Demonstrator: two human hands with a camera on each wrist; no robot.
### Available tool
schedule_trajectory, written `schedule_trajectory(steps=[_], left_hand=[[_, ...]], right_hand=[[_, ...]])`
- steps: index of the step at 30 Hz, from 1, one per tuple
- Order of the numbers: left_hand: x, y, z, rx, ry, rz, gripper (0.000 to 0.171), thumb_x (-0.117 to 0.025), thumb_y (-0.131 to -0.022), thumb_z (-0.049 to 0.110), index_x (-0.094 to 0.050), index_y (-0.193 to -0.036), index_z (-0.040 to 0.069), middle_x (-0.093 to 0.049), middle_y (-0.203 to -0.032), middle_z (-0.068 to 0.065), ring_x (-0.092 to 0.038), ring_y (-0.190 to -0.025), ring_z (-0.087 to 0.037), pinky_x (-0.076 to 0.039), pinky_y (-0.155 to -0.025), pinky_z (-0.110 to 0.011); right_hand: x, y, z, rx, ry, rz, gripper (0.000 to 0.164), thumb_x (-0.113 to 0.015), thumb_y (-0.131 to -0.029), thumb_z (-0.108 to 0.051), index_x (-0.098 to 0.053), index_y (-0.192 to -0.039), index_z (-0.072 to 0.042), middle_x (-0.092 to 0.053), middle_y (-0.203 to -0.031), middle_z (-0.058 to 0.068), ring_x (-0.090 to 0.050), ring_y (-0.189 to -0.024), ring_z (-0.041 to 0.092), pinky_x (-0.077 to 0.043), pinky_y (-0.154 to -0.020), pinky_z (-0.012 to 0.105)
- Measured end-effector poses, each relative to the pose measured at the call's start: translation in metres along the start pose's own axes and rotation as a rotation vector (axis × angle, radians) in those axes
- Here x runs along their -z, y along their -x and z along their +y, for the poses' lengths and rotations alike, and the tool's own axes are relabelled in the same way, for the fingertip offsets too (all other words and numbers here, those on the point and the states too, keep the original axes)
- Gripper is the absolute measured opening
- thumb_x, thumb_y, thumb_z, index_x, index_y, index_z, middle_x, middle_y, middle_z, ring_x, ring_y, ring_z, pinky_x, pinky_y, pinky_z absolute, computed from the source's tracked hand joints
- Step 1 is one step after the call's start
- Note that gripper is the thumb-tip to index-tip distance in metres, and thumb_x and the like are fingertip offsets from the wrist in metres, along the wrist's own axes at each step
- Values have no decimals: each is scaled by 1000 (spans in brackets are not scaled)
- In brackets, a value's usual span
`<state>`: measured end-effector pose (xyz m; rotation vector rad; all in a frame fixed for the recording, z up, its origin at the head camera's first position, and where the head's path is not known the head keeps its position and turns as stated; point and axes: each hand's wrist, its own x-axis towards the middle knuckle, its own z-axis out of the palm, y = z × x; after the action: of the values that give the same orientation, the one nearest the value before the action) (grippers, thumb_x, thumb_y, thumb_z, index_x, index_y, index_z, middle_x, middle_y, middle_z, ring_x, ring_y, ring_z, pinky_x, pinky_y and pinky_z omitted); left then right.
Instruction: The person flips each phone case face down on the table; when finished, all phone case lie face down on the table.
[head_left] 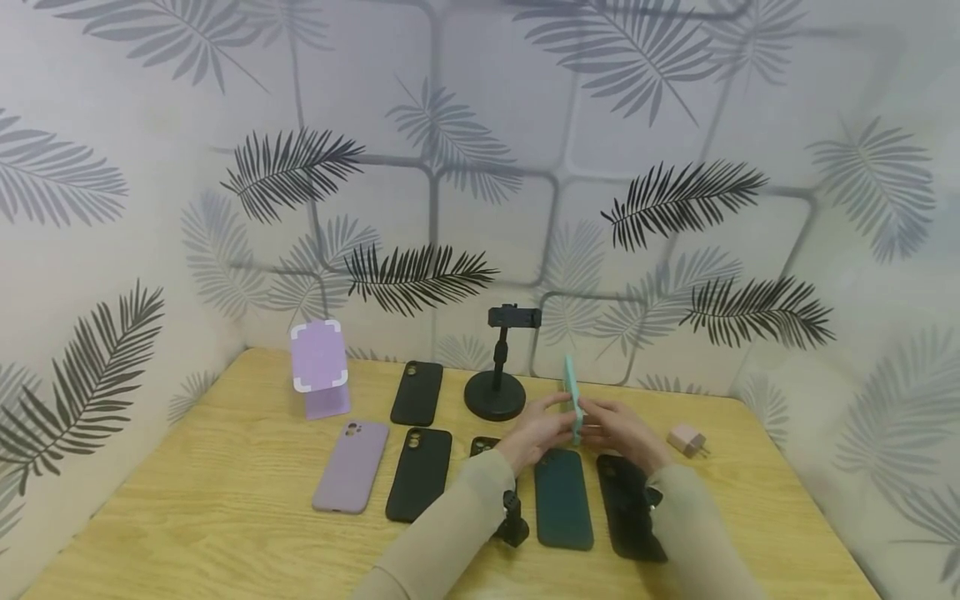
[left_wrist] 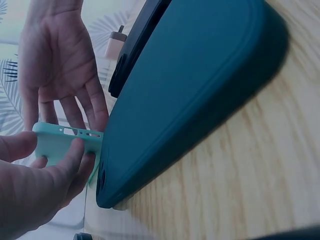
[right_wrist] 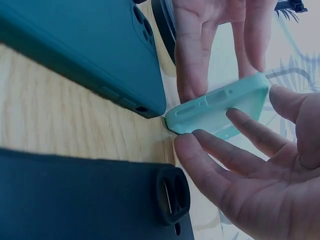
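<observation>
A mint green phone case (head_left: pixel 573 400) stands on its side edge above the back of the table, between my two hands. My left hand (head_left: pixel 536 429) holds it from the left, with thumb and fingertips on the case. From the other side my right hand (head_left: pixel 618 427) holds it too; its thumb touches one corner and its fingers lie along the lower edge and face in the right wrist view. The port cutouts on the case's short end (right_wrist: pixel 207 101) show there. Just in front of the hands lie a dark teal phone case (head_left: pixel 562 504) and a black phone case (head_left: pixel 626 508).
A black phone stand (head_left: pixel 495 396) is behind my left hand. To the left are two black cases (head_left: pixel 417 393) (head_left: pixel 420 475), a lavender case (head_left: pixel 351 467) and a purple folding stand (head_left: pixel 322 367). Another dark case (head_left: pixel 482 445) is partly under my left arm. A pink charger (head_left: pixel 686 439) sits right.
</observation>
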<state>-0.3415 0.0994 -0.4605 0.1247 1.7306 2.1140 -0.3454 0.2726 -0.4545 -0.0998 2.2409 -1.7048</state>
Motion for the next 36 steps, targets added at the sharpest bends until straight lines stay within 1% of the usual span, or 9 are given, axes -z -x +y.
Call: schedule_trajectory(steps=[3, 7, 12, 15, 19, 23, 26, 31, 36], left_hand=[[0, -1, -1, 6, -17, -5, 46, -59, -98, 9, -50, -143, 13, -59, -129, -15, -63, -117, -26, -52, -101, -41], [2, -2, -3, -1, -45, -11, 45, -58, -98, 7, -52, -142, 12, -52, -140, -19, -59, -123, -30, -50, -103, -43], [5, -3, -1, 22, -131, 1, 44, -59, -97, 7, -54, -140, 11, -42, -149, -22, -53, -128, -36, -48, -104, -47], [6, -3, 1, 43, -165, 10, 44, -58, -97, 7, -53, -141, 8, -42, -149, -22, -51, -130, -38, -47, -106, -48], [7, -2, 3, 56, -189, 10, 44, -56, -97, 4, -51, -141, 3, -42, -150, -21, -47, -134, -37, -45, -107, -48], [9, -1, 4, 59, -240, 11, 42, -54, -98, 4, -52, -140, 3, -43, -149, -19, -47, -134, -35, -45, -107, -48], [10, -2, 3, 59, -267, 7, 42, -53, -98, 5, -52, -140, 3, -44, -149, -19, -47, -134, -35, -47, -106, -47], [12, -2, 2, 54, -273, -5, 42, -52, -98, 4, -51, -140, 1, -45, -147, -20, -48, -133, -36, -48, -104, -45], [13, -1, 2, 54, -273, -14, 42, -52, -98, 4, -50, -140, 0, -44, -148, -21, -49, -132, -36, -49, -104, -45]], right_hand=[[-1, 0, -1, 2, 9, 2, 64, -43, -106, -36, -32, -145, 13, -47, -141, 34, -55, -125, 40, -48, -104, 49], [0, 1, -2, 19, -14, -9, 60, -42, -107, -31, -32, -146, 13, -48, -141, 33, -57, -123, 39, -49, -103, 48], [6, 1, 0, 49, -36, 15, 57, -44, -106, -24, -29, -147, 12, -58, -132, 27, -66, -108, 24, -53, -98, 44], [9, 1, 2, 60, -49, 48, 56, -46, -105, -20, -28, -146, 14, -55, -133, 30, -67, -104, 18, -54, -97, 43], [12, 1, 5, 60, -44, 98, 54, -51, -103, -17, -34, -145, 12, -47, -141, 33, -66, -105, 16, -53, -99, 43], [16, 3, 8, 52, 5, 144, 50, -54, -101, -16, -41, -143, 9, -47, -141, 31, -65, -107, 17, -53, -99, 40], [19, 6, 11, 47, 53, 150, 48, -54, -101, -14, -42, -140, 12, -49, -139, 32, -64, -108, 20, -55, -96, 37], [23, 8, 14, 0, 96, 155, 45, -56, -99, -10, -47, -136, 13, -58, -128, 30, -67, -97, 19, -58, -87, 35], [24, 7, 16, -52, 143, 167, 42, -60, -97, -9, -52, -132, 13, -67, -116, 25, -69, -88, 19, -60, -82, 36]])
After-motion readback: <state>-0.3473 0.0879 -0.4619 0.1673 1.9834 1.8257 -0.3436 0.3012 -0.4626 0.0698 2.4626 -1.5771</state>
